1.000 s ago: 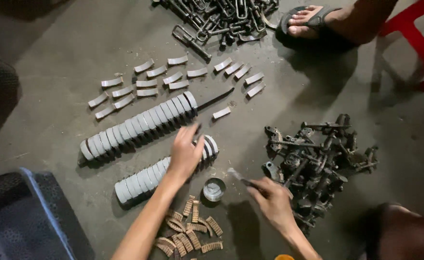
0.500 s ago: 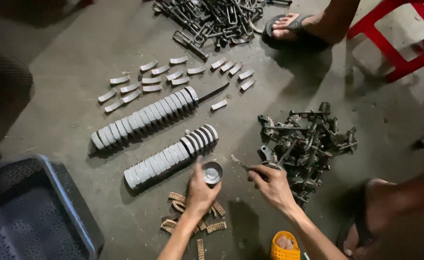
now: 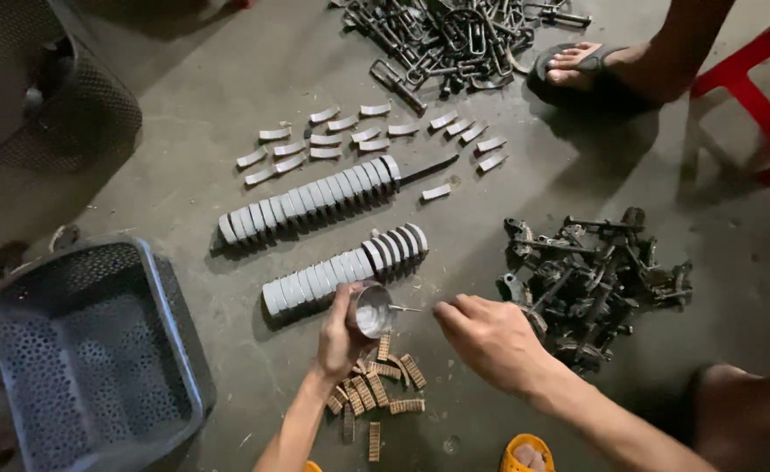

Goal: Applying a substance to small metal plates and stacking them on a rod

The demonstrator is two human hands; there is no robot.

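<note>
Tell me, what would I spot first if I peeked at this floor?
Probably the two hands in the middle: the left hand holds a small round metal cup, and the right hand pokes a thin pin toward it. Just above lie two long rows of stacked grey curved pieces, with a dark tangle of metal parts at right.

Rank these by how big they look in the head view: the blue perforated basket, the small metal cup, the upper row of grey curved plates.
1. Blue perforated basket, though it is nearer the camera.
2. Upper row of grey curved plates.
3. Small metal cup, held in the left hand.
</note>
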